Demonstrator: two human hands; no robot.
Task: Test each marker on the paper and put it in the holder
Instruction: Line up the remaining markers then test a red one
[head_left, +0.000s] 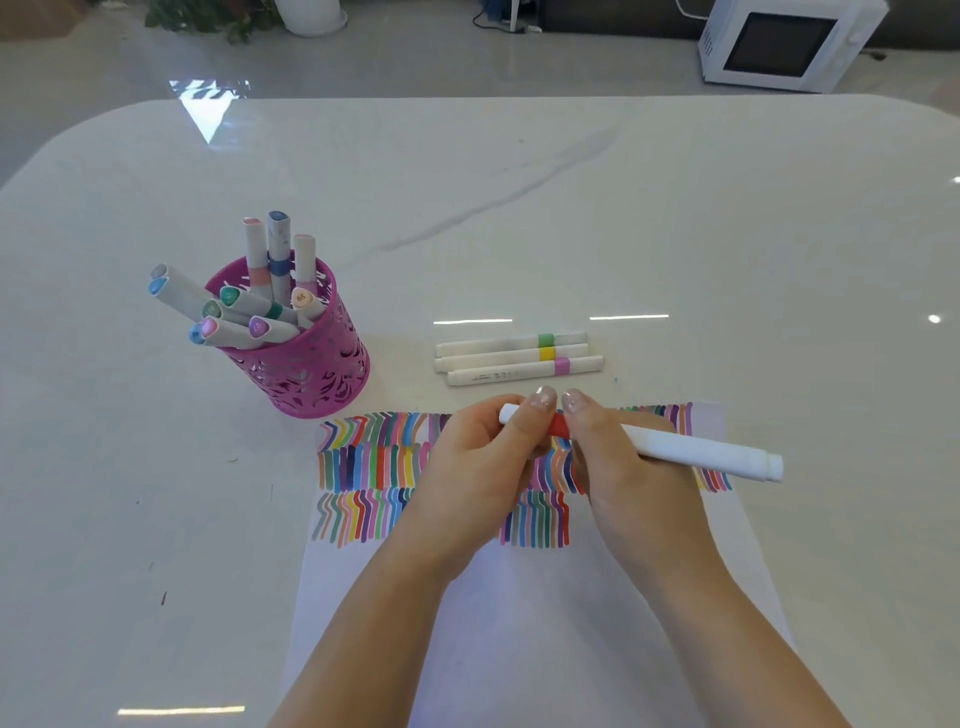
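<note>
Both hands hold one white marker with a red band (696, 449) level above the paper (545, 597). My left hand (478, 462) grips its left cap end; my right hand (618, 457) grips the barrel just right of the red band. The paper carries rows of coloured test strokes. Three white markers lie side by side beyond the paper: a green-banded one (511, 343), a yellow-banded one (511, 356) and a pink-banded one (524, 370). A pink cut-out metal holder (306, 364) stands to the left with several capped markers in it.
The white marble table (571, 218) stretches wide beyond the markers. A white microwave (779, 44) and a plant pot (311, 15) sit on the floor past the far edge.
</note>
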